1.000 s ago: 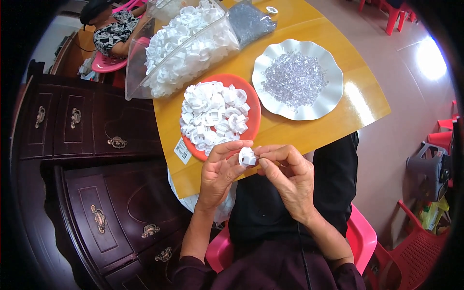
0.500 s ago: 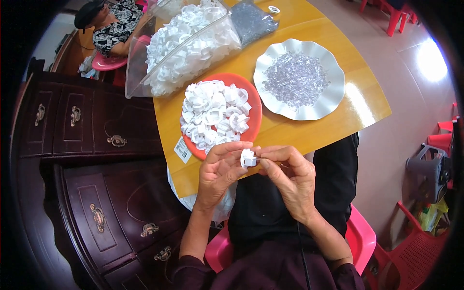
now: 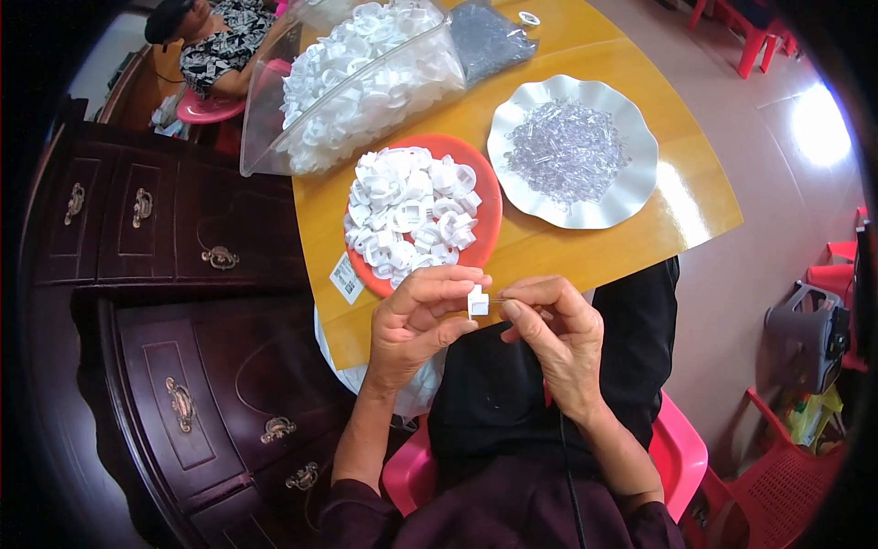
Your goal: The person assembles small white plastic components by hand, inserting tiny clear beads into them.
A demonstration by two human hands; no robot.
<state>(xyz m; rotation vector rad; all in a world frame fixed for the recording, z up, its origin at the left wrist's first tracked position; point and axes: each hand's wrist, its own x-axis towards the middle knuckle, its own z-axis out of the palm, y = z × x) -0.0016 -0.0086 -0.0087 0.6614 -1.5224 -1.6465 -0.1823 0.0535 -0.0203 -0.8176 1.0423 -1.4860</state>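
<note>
Between the thumb and fingers of my left hand (image 3: 416, 316) is a small white plastic part (image 3: 477, 303), round at one side with a square block facing right. My right hand (image 3: 560, 334) pinches a thin pin-like piece (image 3: 497, 301), whose left end meets the block; whether it sits inside cannot be made out. Just beyond my left hand, a red plate (image 3: 489, 197) bears a heap of similar white plastic parts (image 3: 410, 212). A white wavy-rimmed plate (image 3: 640, 169) to the right carries many small clear slender pieces (image 3: 567, 151).
A clear plastic bin (image 3: 265, 137) full of white parts stands at the table's far left, beside a grey plastic bag (image 3: 494, 44). Dark wooden drawers (image 3: 183, 238) line the left. Another person (image 3: 224, 50) sits at the far left. Red chairs (image 3: 777, 476) stand at right.
My right hand has drawn slightly rightward, and more of the thin piece shows between the hands. The white part has turned so its block faces more sideways.
</note>
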